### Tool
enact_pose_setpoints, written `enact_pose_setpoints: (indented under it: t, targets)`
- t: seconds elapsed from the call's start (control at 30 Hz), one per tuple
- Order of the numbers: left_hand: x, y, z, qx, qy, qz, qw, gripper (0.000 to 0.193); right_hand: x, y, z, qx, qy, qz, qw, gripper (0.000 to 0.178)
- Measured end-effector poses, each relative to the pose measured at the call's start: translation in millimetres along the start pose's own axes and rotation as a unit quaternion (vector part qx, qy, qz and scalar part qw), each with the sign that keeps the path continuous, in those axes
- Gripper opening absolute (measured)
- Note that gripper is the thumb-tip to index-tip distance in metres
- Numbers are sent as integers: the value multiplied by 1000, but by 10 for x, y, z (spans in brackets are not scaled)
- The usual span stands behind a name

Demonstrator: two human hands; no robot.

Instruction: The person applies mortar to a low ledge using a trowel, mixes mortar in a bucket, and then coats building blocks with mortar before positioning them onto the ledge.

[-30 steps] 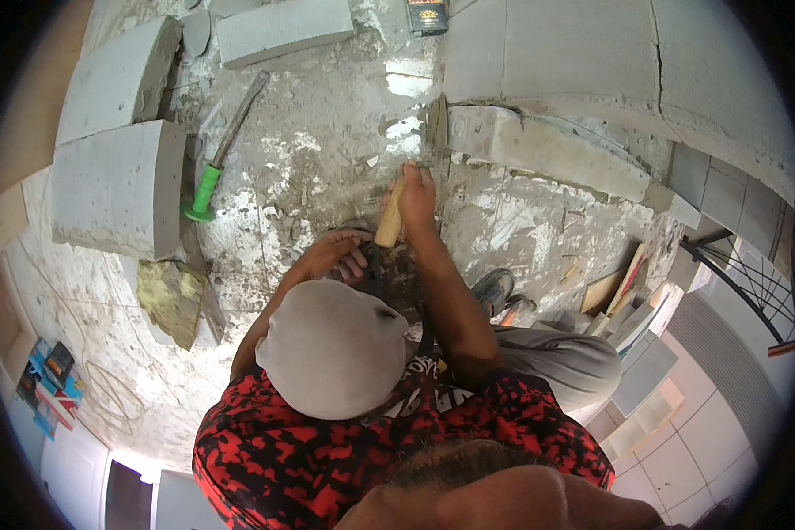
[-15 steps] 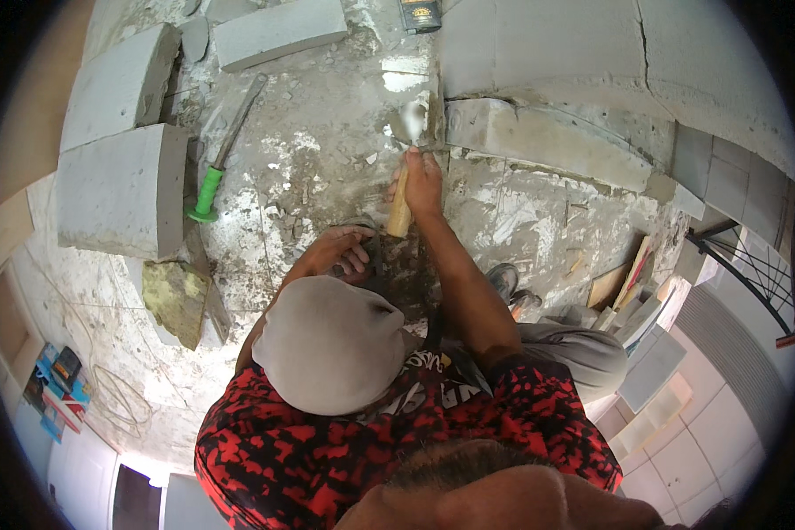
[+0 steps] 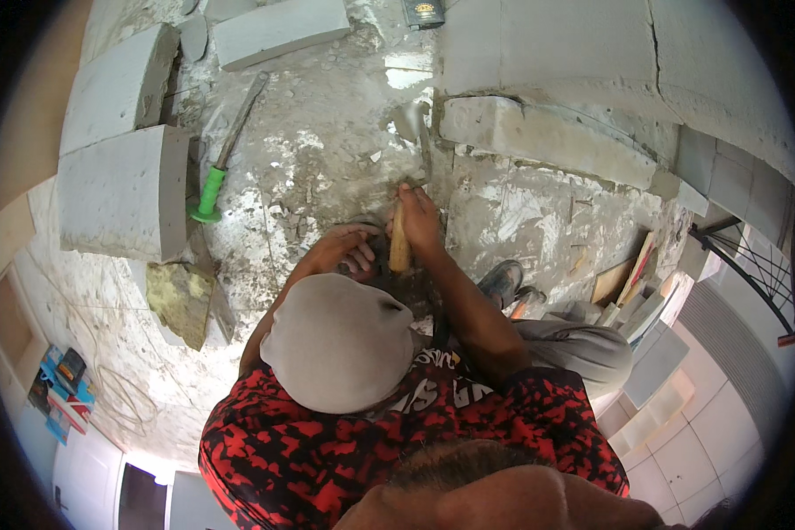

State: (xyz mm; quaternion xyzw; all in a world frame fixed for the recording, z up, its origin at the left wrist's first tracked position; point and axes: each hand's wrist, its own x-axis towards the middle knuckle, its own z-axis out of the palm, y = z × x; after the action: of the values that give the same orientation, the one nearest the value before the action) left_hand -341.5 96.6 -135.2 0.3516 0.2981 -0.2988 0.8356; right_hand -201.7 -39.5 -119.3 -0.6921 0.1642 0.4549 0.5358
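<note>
My right hand (image 3: 420, 221) is closed round the wooden handle of a trowel (image 3: 399, 247), whose butt points back toward me. The trowel's metal blade reaches away over the dusty floor, and its outline blends into the grey. Just left of the handle hangs my left hand (image 3: 349, 247), fingers loosely bent and a little apart, with nothing visible in it. It is close to my grey-trousered knee (image 3: 337, 344). Farther left lies a chisel (image 3: 210, 190) with a green grip and hand guard, its steel shaft pointing away.
Grey blocks stand at the left (image 3: 119, 194), with another block (image 3: 283, 34) at the far side. A yellowish rough chunk (image 3: 181, 300) sits nearer. On the right, a low block course (image 3: 548, 137) runs beneath a cracked grey wall (image 3: 583, 53). Board offcuts (image 3: 632, 287) lean at right.
My right hand has drawn back toward me with the trowel. The bright glint on the blade has faded. My left hand has shifted only slightly.
</note>
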Motion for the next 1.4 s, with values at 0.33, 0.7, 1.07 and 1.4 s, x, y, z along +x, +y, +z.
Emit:
enact_pose_setpoints:
  t: [0.33, 0.7, 1.07, 1.4]
  targets:
    - [54, -77, -48, -18, 1, -14, 1000, 34, 260, 437, 10, -139, 104, -91, 981, 38]
    - [20, -85, -34, -20, 18, 0, 1000, 30, 21, -399, 245, 105, 86, -40, 990, 30]
    - [-4, 9, 22, -12, 24, -15, 1000, 30, 457, -360, 139, 44, 79, -67, 994, 30]
    - [83, -111, -63, -28, 9, -7, 1000, 30, 370, -121, 304, -57, 116, -150, 980, 38]
